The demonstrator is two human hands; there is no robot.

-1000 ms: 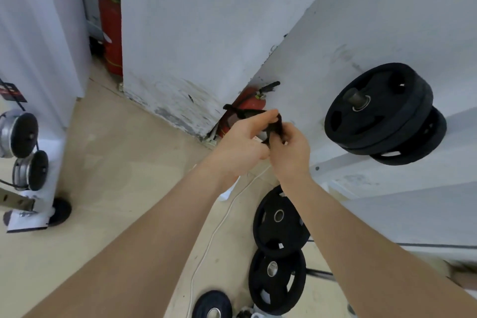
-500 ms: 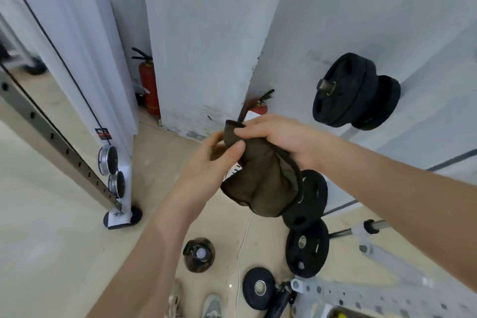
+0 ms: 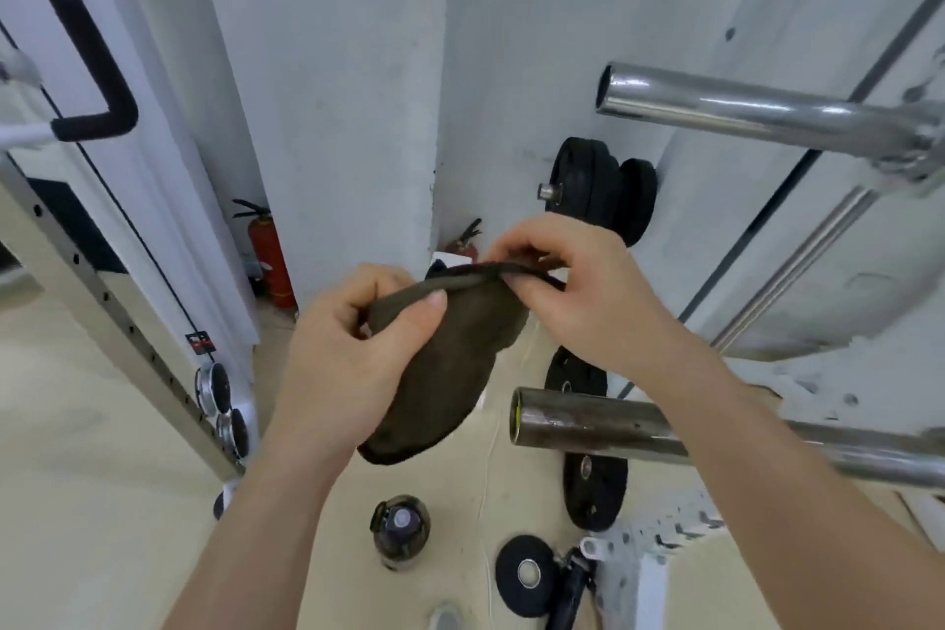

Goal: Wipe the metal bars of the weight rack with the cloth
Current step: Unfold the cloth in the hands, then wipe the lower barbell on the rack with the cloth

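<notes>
Head view: the dark olive cloth hangs bunched between both hands at mid-frame, touching no bar. The left hand clenches its lower fold, thumb pressed on the upper hem. The right hand pinches that hem at its far end. The nearest metal bar, a dull tube, lies just below and right of the cloth. Its long axis runs rightward under the right forearm, open end toward the cloth. The right hand is probably the nearer one, though wide-angle depth is hard to judge. A shinier upper bar runs roughly parallel above. A bottle stands on the floor below.
</notes>
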